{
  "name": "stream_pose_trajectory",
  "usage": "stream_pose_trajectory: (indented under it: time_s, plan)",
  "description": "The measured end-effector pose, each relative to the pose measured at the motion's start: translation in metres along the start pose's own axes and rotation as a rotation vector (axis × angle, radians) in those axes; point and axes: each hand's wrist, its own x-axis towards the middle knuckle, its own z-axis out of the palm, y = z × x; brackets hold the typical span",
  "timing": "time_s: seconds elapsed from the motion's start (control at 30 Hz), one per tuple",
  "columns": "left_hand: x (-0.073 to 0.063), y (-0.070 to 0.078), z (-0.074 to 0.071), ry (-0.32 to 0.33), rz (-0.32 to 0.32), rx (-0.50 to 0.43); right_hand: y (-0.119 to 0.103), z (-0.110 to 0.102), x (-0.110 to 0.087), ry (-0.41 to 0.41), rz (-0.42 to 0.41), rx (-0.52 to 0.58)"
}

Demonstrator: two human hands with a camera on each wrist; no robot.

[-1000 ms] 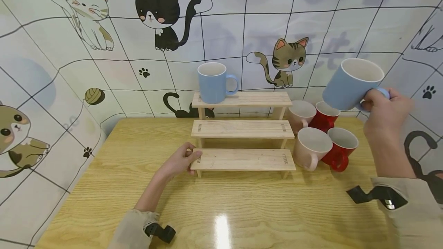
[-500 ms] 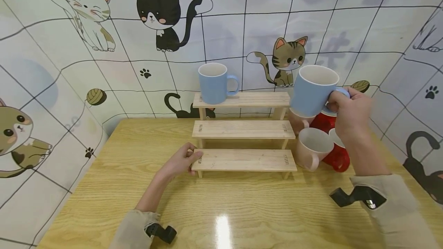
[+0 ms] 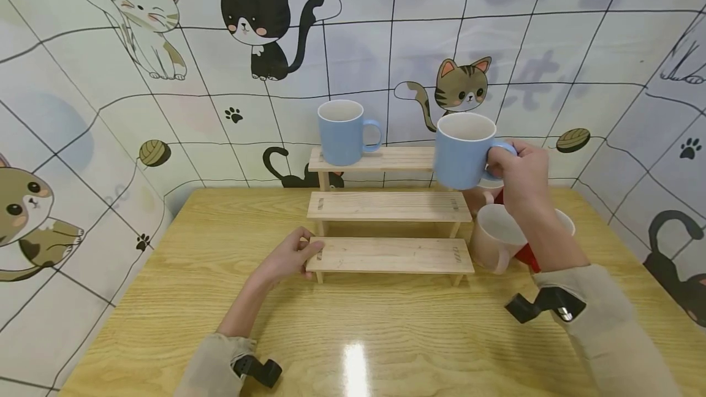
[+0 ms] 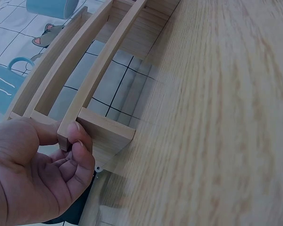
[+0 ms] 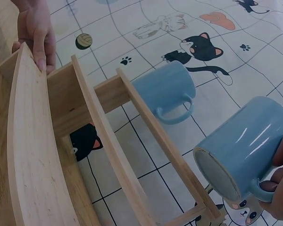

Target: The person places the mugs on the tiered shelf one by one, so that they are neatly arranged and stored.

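My right hand (image 3: 521, 176) grips the handle of a light blue mug (image 3: 464, 151) with a white inside. The mug is upright and overlaps the right end of the top step of a three-step wooden rack (image 3: 388, 206) in the head view; its underside (image 5: 218, 173) shows in the right wrist view. A second light blue mug (image 3: 341, 133) stands at the left end of the top step, handle to the right. My left hand (image 3: 287, 254) pinches the left end of the lowest step, thumb on top and fingers beneath, as the left wrist view also shows.
Beside the rack on the right stand pink mugs (image 3: 491, 244) and red mugs, partly hidden behind my right hand and forearm. The wooden table (image 3: 397, 336) lies in front. A wall cloth (image 3: 364, 60) with cartoon cats hangs close behind the rack.
My right hand has carried the blue mug leftward and slightly down, from beyond the pink and red mugs to the top step's right end. The left hand keeps its hold on the rack.
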Motion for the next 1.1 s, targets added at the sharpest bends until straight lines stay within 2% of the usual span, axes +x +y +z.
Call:
stream_pose_trajectory:
  time_s: [0.13, 0.37, 0.5, 0.6, 0.7, 0.8, 0.93, 1.1]
  plan:
    - [0.001, 0.0, 0.001, 0.003, -0.007, -0.002, 0.003, 0.007, 0.004, -0.014, -0.007, -0.018]
    - [0.002, 0.001, 0.001, 0.002, -0.01, -0.004, 0.011, 0.016, 0.015, -0.017, -0.025, 0.109]
    - [0.002, 0.0, 0.001, 0.001, -0.014, -0.005, 0.013, 0.022, 0.022, -0.025, -0.014, 0.074]
    - [0.003, -0.001, 0.0, 0.004, -0.015, -0.005, 0.015, 0.026, 0.028, -0.048, -0.03, 0.037]
    - [0.003, -0.001, 0.0, 0.002, -0.015, -0.007, 0.018, 0.029, 0.034, -0.071, -0.055, 0.045]
    - [0.003, -0.001, -0.001, -0.003, -0.015, -0.012, 0.022, 0.031, 0.042, -0.123, -0.07, 0.115]
    - [0.003, -0.002, -0.001, -0.005, -0.017, -0.011, 0.025, 0.032, 0.054, -0.241, -0.081, 0.223]
    - [0.004, -0.002, -0.001, -0.003, -0.023, -0.011, 0.027, 0.032, 0.068, -0.358, -0.1, 0.231]
